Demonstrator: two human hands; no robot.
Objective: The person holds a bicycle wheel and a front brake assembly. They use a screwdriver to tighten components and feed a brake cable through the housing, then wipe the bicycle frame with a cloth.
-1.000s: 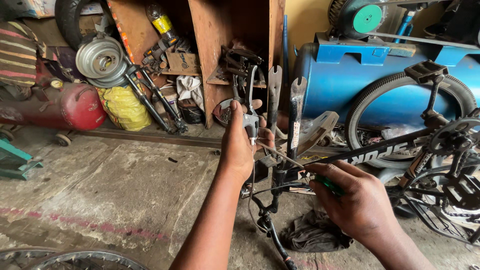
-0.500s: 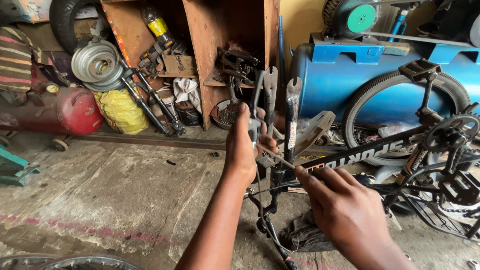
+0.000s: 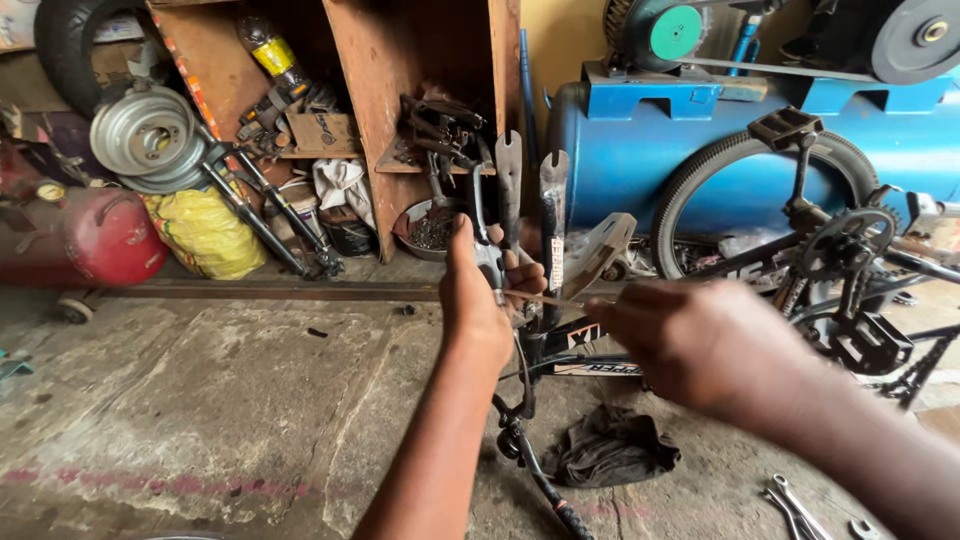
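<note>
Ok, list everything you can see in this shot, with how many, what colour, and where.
bike: one, black, upside down on the floor at right
fork: one, silver blades pointing up, centre
brake part: one, grey, at the fork, in the left hand
cable: one, thin, running between the two hands
tank: one, blue, behind the bike
shelf: one, brown wood, full of tools, back centre
cylinder: one, red, far left
bag: one, yellow, beside the cylinder
rag: one, dark, on the floor under the bike
spanners: a few, silver, floor at bottom right
left hand: gripping the brake part
right hand: pinching the cable
</note>
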